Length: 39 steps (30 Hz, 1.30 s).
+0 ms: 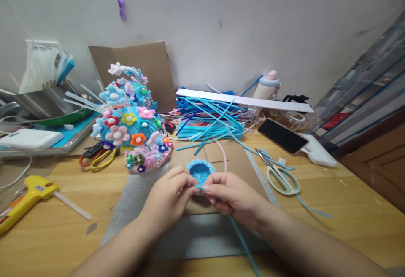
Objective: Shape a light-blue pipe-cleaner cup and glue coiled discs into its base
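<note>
My left hand [169, 197] and my right hand [229, 194] meet over the middle of the wooden table [348, 201], both with fingers pinched on a small round blue pipe-cleaner coil [200, 170]. A loose blue pipe-cleaner strand [243, 243] trails from my right hand toward the near edge. A pink pipe cleaner [224, 154] curves just behind the coil. Under my hands lie a brown cardboard sheet [221, 150] and a grey mat [196, 235].
A flower-covered pipe-cleaner sculpture [129, 121] stands left of centre, with red and yellow scissors [98, 157] beside it. A yellow glue gun [27, 194] lies far left. A pile of blue pipe cleaners [209, 123], a phone [282, 135], pale scissors [280, 176] and a metal ruler [261, 176] sit behind and right.
</note>
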Tool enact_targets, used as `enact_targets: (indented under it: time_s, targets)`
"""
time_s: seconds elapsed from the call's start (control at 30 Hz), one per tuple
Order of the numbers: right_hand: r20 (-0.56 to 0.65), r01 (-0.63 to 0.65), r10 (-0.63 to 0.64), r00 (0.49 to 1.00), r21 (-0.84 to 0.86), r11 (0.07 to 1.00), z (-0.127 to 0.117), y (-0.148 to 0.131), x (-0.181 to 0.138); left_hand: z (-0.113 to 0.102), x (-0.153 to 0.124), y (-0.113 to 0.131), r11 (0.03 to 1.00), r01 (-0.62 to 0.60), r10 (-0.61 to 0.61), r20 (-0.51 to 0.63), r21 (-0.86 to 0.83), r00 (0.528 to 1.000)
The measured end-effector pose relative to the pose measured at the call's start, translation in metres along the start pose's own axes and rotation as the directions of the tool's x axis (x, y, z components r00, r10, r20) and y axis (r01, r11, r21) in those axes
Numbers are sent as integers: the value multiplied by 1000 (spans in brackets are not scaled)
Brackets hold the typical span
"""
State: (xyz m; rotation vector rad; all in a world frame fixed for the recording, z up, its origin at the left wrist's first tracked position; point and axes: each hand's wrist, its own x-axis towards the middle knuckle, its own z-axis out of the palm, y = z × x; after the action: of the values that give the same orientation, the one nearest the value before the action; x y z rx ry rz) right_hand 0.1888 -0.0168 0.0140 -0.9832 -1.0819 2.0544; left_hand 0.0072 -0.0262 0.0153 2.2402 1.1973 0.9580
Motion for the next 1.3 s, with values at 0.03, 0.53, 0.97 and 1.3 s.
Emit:
enact_targets:
  time_s: [0.03,0.53,0.97,1.3]
  targets:
    - [-14,16,-17,1000,-59,998,0,2,1,-2,-1,0,986,-81,78,26,145,997]
    - [53,57,-54,997,-52,997,-3,4,4,-6,-4,15,991,67,-66,16,-118,998]
    - [40,78,-77,996,-14,997,9,12,1,11,-2,5,397,432,-516,193,-810,835]
    - [11,67,-67,998,15,998,9,13,1,20,-2,11,-16,496,-487,440,-868,754]
